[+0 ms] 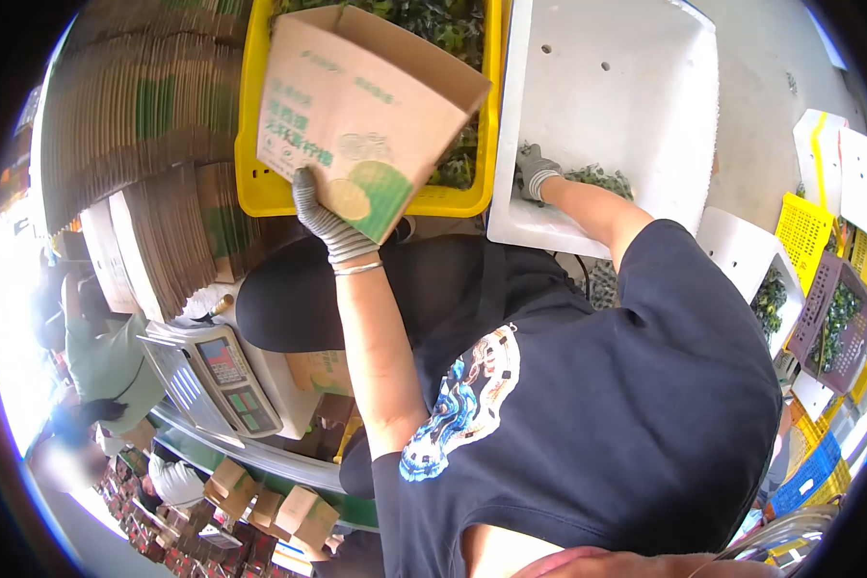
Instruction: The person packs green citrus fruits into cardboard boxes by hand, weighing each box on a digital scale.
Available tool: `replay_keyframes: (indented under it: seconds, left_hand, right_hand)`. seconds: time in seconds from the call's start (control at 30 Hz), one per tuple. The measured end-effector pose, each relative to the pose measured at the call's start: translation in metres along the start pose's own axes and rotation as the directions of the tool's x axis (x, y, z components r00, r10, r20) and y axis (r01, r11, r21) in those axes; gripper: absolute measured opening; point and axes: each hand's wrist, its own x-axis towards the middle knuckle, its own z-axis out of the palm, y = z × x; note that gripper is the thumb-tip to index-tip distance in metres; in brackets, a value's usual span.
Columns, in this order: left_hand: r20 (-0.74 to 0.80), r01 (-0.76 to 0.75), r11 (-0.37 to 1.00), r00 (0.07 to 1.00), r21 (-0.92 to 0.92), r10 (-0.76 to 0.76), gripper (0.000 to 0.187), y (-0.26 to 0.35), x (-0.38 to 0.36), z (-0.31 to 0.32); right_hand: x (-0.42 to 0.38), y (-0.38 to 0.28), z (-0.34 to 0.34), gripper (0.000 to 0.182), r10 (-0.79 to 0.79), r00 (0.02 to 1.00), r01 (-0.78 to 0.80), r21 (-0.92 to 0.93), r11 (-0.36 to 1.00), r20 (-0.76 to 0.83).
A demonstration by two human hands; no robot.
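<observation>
My left hand [326,220], in a grey striped knit glove, grips the lower edge of an open cardboard box [356,125] printed with green text and cut lemons. The box is tilted over a yellow crate [486,183] full of dark green leaves [453,27]. Deep in a white foam box [626,87], my right hand [538,171], gloved alike, has its fingers closed around green leafy sprigs [526,149]; its fingertips are partly hidden. A small heap of the same sprigs [599,179] lies beside its wrist on the foam box floor.
Stacks of flattened cardboard [135,106] stand at the left. Below them is a digital scale [226,376]. On the right are another foam box [737,246] and a purple crate [828,318] with leaves. Another person [116,361] is at the far left, near cardboard boxes [303,515].
</observation>
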Motion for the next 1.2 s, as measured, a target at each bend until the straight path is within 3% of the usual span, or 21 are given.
replay_keyframes:
  seconds: [0.03, 0.13, 0.2, 0.3, 0.33, 0.4, 0.47, 0.53, 0.6, 0.67, 0.7, 0.73, 0.8, 0.87, 0.9, 0.93, 1.0, 1.03, 1.07, 1.13, 1.2]
  left_hand:
    - [0.088, 0.041, 0.999, 0.995, 0.009, -0.041, 0.066, 0.000, -0.001, 0.000]
    - [0.126, 0.071, 0.997, 0.990, -0.024, -0.068, 0.067, 0.002, 0.003, -0.018]
    - [0.067, 0.037, 0.999, 0.997, -0.018, -0.036, 0.067, -0.001, 0.007, -0.026]
    - [0.053, 0.045, 0.999, 0.998, -0.004, -0.045, 0.066, -0.006, 0.015, -0.036]
    - [0.056, 0.056, 0.998, 0.997, 0.001, -0.056, 0.065, -0.006, 0.017, -0.036]
    - [0.013, 0.078, 0.996, 0.997, 0.040, -0.078, 0.060, -0.006, 0.017, -0.036]
    - [0.013, 0.111, 0.992, 0.994, 0.054, -0.112, 0.056, -0.008, 0.022, -0.035]
    - [0.022, 0.151, 0.987, 0.988, 0.049, -0.152, 0.056, -0.010, 0.023, -0.033]
    - [0.041, 0.188, 0.981, 0.981, 0.051, -0.190, 0.061, -0.015, 0.026, -0.028]
    - [0.050, 0.153, 0.987, 0.987, 0.051, -0.156, 0.062, -0.024, 0.027, -0.023]
    - [0.025, 0.123, 0.992, 0.992, 0.008, -0.123, 0.063, -0.029, 0.026, -0.020]
    - [0.003, 0.093, 0.995, 0.996, -0.030, -0.092, 0.063, -0.032, 0.027, -0.019]
    - [0.019, 0.011, 0.981, 1.000, -0.193, -0.007, 0.067, -0.039, 0.034, -0.034]
    - [0.074, -0.001, 0.943, 0.997, -0.333, 0.027, 0.068, -0.032, 0.032, -0.043]
    - [0.134, -0.003, 0.931, 0.989, -0.365, 0.055, 0.067, -0.035, 0.042, -0.058]
    - [0.148, -0.016, 0.934, 0.986, -0.356, 0.074, 0.066, -0.031, 0.040, -0.057]
    - [0.185, -0.044, 0.942, 0.976, -0.332, 0.111, 0.063, -0.024, 0.034, -0.051]
    - [0.247, 0.019, 0.911, 0.965, -0.412, 0.092, 0.064, -0.021, 0.028, -0.048]
    - [0.120, -0.017, 0.932, 0.991, -0.361, 0.065, 0.064, -0.022, 0.019, -0.043]
    - [0.062, -0.023, 0.950, 0.997, -0.310, 0.045, 0.065, -0.022, 0.009, -0.034]
    - [-0.025, -0.061, 0.992, 0.998, -0.114, 0.058, 0.069, -0.021, 0.006, -0.030]
  right_hand:
    - [0.020, 0.004, 0.013, 0.076, 0.015, 0.999, -0.014, 0.003, 1.000, -0.039]
    - [0.076, 0.020, 0.044, 0.066, 0.014, 0.994, -0.011, 0.021, 1.000, -0.110]
    - [0.083, 0.035, 0.037, 0.061, -0.046, 0.994, 0.051, 0.054, 0.997, -0.098]
    - [0.073, 0.076, 0.035, 0.063, -0.117, 0.969, 0.192, 0.368, 0.910, -0.217]
    - [0.076, 0.086, 0.034, 0.064, -0.135, 0.950, 0.255, 0.451, 0.856, -0.281]
    - [0.081, 0.098, 0.027, 0.064, 0.016, 0.866, 0.350, 0.629, 0.694, -0.500]
    - [0.006, 0.067, -0.053, 0.061, 0.215, 0.905, 0.291, 0.901, 0.322, -0.368]
    - [-0.050, 0.046, -0.100, 0.058, 0.110, 0.650, 0.747, 0.658, 0.089, -0.752]
    - [-0.106, -0.001, -0.137, 0.055, 0.010, 0.300, 0.943, 0.298, 0.146, -0.954]
    - [-0.173, -0.038, -0.171, 0.059, -0.363, 0.250, 0.790, -0.028, 0.612, -0.897]
    - [-0.173, -0.034, -0.173, 0.068, -0.495, 0.366, 0.732, -0.084, 0.676, -0.788]
    - [-0.169, -0.035, -0.172, 0.061, -0.429, 0.225, 0.820, -0.067, 0.568, -0.875]
    - [-0.126, -0.006, -0.163, 0.057, -0.313, 0.217, 0.836, 0.011, 0.548, -0.925]
    - [-0.060, 0.033, -0.127, 0.064, -0.246, 0.661, 0.562, 0.250, 0.789, -0.709]
    - [-0.039, 0.035, -0.100, 0.068, -0.250, 0.846, 0.353, 0.143, 0.925, -0.470]
    - [-0.019, 0.034, -0.075, 0.074, -0.161, 0.965, 0.157, -0.035, 0.987, -0.208]
    - [-0.019, 0.017, -0.022, 0.083, -0.156, 0.982, 0.123, -0.275, 0.954, -0.103]
    - [-0.018, 0.014, -0.014, 0.083, -0.165, 0.983, 0.127, -0.340, 0.932, -0.084]
    - [-0.014, 0.012, -0.008, 0.084, -0.175, 0.983, 0.134, -0.405, 0.904, -0.064]
    - [-0.006, 0.007, 0.004, 0.081, -0.213, 0.976, 0.157, -0.502, 0.851, -0.056]
    - [0.009, 0.017, 0.016, 0.074, -0.281, 0.955, 0.177, -0.573, 0.800, -0.097]
